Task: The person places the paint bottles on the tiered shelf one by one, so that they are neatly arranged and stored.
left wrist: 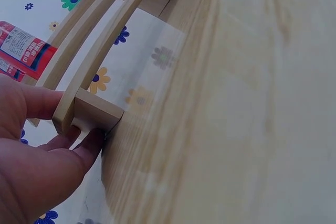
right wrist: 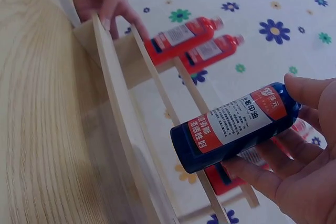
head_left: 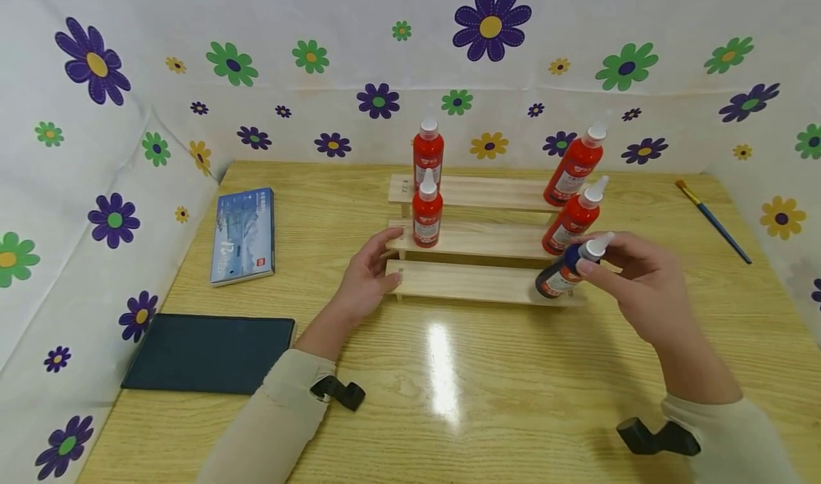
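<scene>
A three-step wooden rack (head_left: pixel 468 282) stands on the table, and my left hand (head_left: pixel 365 277) grips the left end of its lower steps. In the left wrist view, the fingers (left wrist: pixel 65 142) curl around the end of a board. My right hand (head_left: pixel 654 291) holds a dark blue ink bottle (right wrist: pixel 231 128) near its white nozzle cap, tilted, over the right end of the lowest step. At the rack's left end, one red bottle (head_left: pixel 427 220) is on the middle step and another red bottle (head_left: pixel 428 149) on the top step. Two more red bottles (head_left: pixel 573 172) lean at the right end.
A blue-and-white box (head_left: pixel 244 234) lies on the table (head_left: pixel 513 398) at the left, with a dark flat pad (head_left: pixel 208 353) in front of it. A blue-handled paintbrush (head_left: pixel 721 227) rests at the far right. Flower-patterned cloth (head_left: pixel 359 13) surrounds the back and sides.
</scene>
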The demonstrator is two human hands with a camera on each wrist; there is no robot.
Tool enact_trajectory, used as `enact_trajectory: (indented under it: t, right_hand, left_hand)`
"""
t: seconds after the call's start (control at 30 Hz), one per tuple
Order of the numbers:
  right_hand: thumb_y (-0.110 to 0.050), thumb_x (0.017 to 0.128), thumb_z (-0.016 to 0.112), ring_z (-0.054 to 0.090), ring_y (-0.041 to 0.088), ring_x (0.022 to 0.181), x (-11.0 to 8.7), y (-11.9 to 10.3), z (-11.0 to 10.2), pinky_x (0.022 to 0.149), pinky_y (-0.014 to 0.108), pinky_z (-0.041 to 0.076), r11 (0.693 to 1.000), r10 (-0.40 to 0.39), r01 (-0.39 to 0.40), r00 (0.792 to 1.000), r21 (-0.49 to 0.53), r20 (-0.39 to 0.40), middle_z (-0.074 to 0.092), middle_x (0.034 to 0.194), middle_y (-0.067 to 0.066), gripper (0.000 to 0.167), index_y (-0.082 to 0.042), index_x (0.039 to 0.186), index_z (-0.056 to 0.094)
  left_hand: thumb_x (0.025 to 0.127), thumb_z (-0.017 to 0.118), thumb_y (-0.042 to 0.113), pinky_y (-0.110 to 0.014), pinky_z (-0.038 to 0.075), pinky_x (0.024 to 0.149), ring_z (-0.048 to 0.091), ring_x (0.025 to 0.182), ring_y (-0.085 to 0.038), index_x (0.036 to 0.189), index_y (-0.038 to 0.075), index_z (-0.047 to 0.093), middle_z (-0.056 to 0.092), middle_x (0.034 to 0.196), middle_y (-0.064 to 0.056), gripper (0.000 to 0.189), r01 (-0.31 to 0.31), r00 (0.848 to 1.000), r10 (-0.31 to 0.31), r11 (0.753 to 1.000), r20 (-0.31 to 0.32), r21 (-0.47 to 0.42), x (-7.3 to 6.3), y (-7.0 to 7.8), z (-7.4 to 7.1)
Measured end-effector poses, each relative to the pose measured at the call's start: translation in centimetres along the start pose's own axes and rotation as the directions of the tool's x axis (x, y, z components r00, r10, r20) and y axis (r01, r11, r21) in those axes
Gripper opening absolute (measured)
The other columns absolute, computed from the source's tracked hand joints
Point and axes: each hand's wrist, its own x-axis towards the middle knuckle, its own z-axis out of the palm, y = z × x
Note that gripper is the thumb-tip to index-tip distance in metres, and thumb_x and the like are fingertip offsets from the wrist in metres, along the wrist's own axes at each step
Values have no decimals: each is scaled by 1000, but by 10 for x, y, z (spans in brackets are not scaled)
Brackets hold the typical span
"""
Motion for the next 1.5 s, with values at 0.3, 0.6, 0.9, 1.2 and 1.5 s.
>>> enact_trajectory:
  t: [0.3, 0.6, 0.9, 1.2, 1.5]
  right_hand:
    - [18, 86, 66, 63, 25, 102, 16, -3, 35, 86, 27, 53, 1000, -3, 3, 993, -4, 116, 68, 115, 15, 29, 9, 114, 66]
    - [19, 84, 68, 63, 28, 102, 31, -5, 66, 85, 32, 55, 1000, 9, -9, 989, 4, 146, 69, 112, 16, 30, 7, 112, 69]
    - [15, 85, 70, 64, 28, 101, 42, 3, 93, 83, 35, 56, 1000, 7, -11, 984, 21, 180, 67, 115, 21, 26, 6, 110, 69]
    - [3, 88, 74, 63, 29, 96, 50, 10, 116, 83, 36, 56, 1000, 26, -22, 976, -21, 215, 69, 106, 10, 24, 1, 112, 71]
    - [-2, 88, 76, 65, 24, 100, 52, 18, 137, 86, 43, 55, 998, 50, -44, 974, -36, 222, 70, 109, 7, 24, -1, 111, 72]
  left_hand:
    - [88, 56, -25, -40, 29, 113, 46, 131, -30, 148, 13, 47, 42, 150, -7, 72, -9, 1000, 10, 1000, 10, -12, 1, 0, 0]
    - [88, 56, -24, -38, 29, 113, 46, 131, -28, 147, 15, 48, 42, 150, -5, 72, 6, 1000, -6, 1000, 9, 2, 3, 1, 0]
    - [87, 57, -24, -37, 31, 112, 47, 130, -27, 147, 18, 49, 42, 150, -2, 74, 12, 1000, -12, 1000, 4, 13, 3, 0, 0]
    - [86, 56, -27, -38, 28, 113, 45, 132, -30, 149, 14, 46, 39, 153, -4, 76, -3, 1000, 3, 1000, 9, 0, 2, -1, -1]
    - [85, 56, -26, -38, 28, 114, 46, 131, -29, 149, 16, 47, 41, 153, -1, 77, 1, 1000, -1, 1000, 5, 15, 1, -1, -2]
